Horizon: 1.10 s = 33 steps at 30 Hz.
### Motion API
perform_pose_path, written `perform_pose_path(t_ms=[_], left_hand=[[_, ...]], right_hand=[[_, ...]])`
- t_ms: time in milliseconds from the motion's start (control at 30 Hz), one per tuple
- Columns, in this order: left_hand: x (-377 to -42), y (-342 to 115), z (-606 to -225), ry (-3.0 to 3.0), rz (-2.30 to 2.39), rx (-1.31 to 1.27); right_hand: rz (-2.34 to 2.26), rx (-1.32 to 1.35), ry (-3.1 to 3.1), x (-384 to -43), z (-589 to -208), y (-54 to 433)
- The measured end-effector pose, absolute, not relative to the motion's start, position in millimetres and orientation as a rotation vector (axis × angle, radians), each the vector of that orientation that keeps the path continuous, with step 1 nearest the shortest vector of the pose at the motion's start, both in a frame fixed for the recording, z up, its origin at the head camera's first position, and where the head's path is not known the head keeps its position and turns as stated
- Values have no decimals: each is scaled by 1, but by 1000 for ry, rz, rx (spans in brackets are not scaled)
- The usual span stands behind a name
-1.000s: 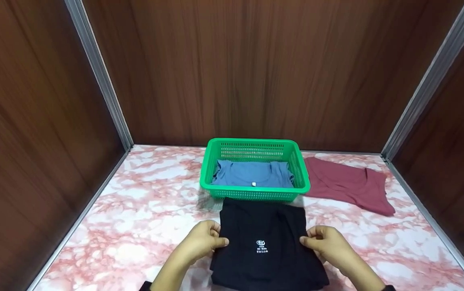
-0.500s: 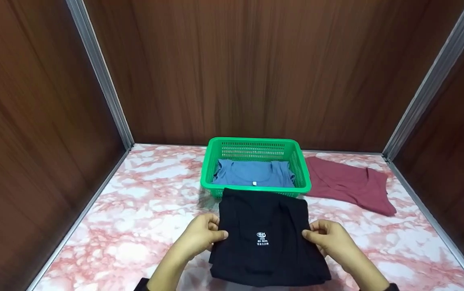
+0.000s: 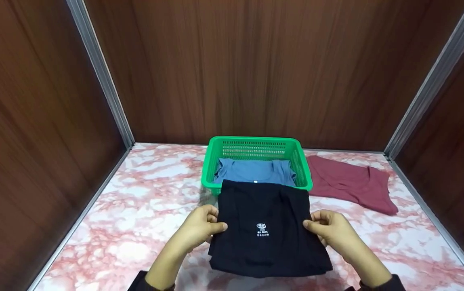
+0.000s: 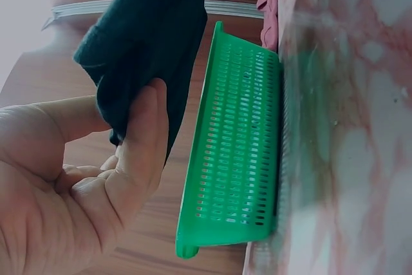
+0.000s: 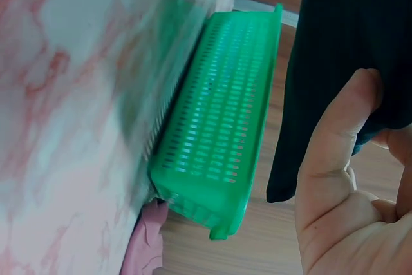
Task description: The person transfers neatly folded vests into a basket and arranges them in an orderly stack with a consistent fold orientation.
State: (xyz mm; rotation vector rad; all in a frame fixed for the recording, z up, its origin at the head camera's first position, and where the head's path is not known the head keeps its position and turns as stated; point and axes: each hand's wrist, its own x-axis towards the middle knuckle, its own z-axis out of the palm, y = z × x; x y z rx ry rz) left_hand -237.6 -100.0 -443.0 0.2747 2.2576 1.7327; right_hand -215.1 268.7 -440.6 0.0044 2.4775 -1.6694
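A folded black shirt (image 3: pixel 268 250) with a small white print at its middle is held up in front of the basket. My left hand (image 3: pixel 201 228) pinches its left edge, thumb on top and fingers beneath. On the opposite edge my right hand (image 3: pixel 330 230) pinches it the same way. Both wrist views show the shirt (image 4: pixel 154 37) raised above the table, level with the basket's rim or higher. Its far edge overlaps the front rim of the green basket (image 3: pixel 205 169) in the head view. Inside the basket lies a folded blue top (image 3: pixel 256 169), its near part hidden behind the black shirt.
A folded maroon top (image 3: pixel 351 184) lies on the table right of the basket, against its side. Brown wood-grain panels (image 3: pixel 256 72) with metal corner strips enclose the marbled pink-and-white table (image 3: pixel 135 242) at the back and both sides.
Both hands have lifted the black shirt and moved it forward, so it now covers part of the basket's front. The basket and the maroon top have stayed in place.
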Motion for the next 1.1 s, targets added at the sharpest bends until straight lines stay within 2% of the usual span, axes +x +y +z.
perform_pose_path(t_ms=[1100], left_hand=[[-282, -100, -427, 2288, 1788, 204]], right_hand=[[-1725, -57, 2509, -263, -418, 266]])
